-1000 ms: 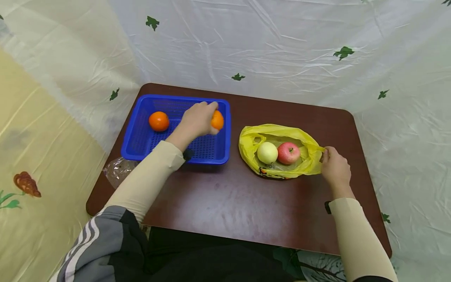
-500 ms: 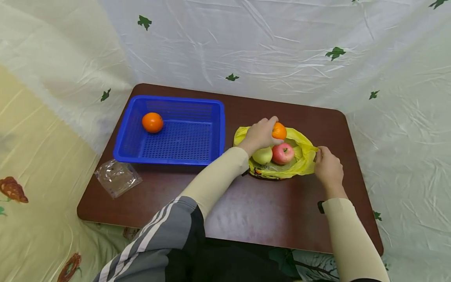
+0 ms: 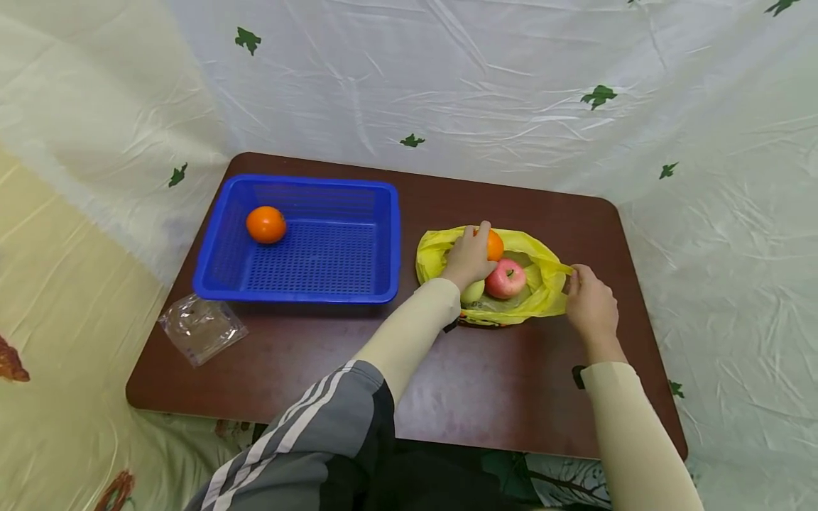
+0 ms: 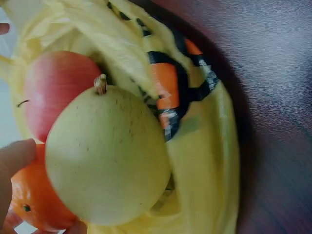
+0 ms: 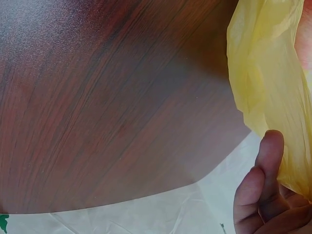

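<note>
Orange (image 3: 495, 246), left fingers (image 4: 14, 156) gripping it within mouth of yellow bag (image 3: 549, 301) | pear (image 4: 107, 156), apple (image 3: 505, 279) lying beside those fingers | right fingers (image 5: 270, 152) pinching bag edge | risk: loosening pinch, edge sagging, snagging orange

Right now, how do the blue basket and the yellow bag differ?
The blue basket is rectangular and perforated; the yellow bag is crumpled and printed. The blue basket stands untouched, while the right hand pinches the yellow bag. The blue basket holds one orange fruit; the yellow bag, a red apple and a green fruit. Both rest on the table.
</note>
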{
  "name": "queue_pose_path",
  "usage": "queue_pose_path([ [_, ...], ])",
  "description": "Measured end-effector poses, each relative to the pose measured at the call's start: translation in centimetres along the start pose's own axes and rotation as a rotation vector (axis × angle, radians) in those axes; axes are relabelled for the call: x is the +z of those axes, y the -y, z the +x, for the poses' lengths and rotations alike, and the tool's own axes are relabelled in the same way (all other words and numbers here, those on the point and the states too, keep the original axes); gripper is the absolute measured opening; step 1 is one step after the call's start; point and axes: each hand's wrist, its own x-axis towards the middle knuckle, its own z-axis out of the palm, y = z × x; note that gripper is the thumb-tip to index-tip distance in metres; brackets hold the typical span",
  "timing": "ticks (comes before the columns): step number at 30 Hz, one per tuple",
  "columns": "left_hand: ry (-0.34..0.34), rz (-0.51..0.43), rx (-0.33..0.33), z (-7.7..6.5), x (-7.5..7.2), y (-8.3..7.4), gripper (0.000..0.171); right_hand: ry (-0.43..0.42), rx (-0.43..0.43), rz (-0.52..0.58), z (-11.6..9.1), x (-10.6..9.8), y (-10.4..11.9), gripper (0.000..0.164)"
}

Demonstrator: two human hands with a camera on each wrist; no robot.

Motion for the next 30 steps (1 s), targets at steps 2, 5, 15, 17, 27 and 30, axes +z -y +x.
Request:
queue_pose_path([
  [2, 0.01, 0.059, -0.008, -0.1, 0.3, 0.4, 0.073, -0.002, -0.003, 0.003, 0.0, 0.2, 0.2, 0.044],
  [5, 0.029, 0.163, -0.015, -0.1, 0.7, 1.0, 0.072, -0.002, -0.001, 0.006, 0.0, 0.5, 0.6, 0.045],
  [15, 0.05, 0.305, 0.012, 0.1, 1.5, 1.7, 0.07, -0.002, 0.004, 0.002, 0.0, 0.9, 0.7, 0.045],
  [17, 0.044, 0.32, 0.038, -0.1, 1.2, 1.4, 0.068, 0.003, 0.012, -0.003, 0.0, 1.0, 0.5, 0.045],
  [27, -0.101, 0.294, 0.213, -2.3, -6.0, 2.5, 0.06, -0.007, 0.01, -0.015, 0.1, 0.9, -0.2, 0.047],
  [30, -0.177, 0.278, 0.19, -3.1, -9.7, 4.9, 0.06, 0.0, 0.01, -0.018, 0.2, 1.0, -0.1, 0.048],
])
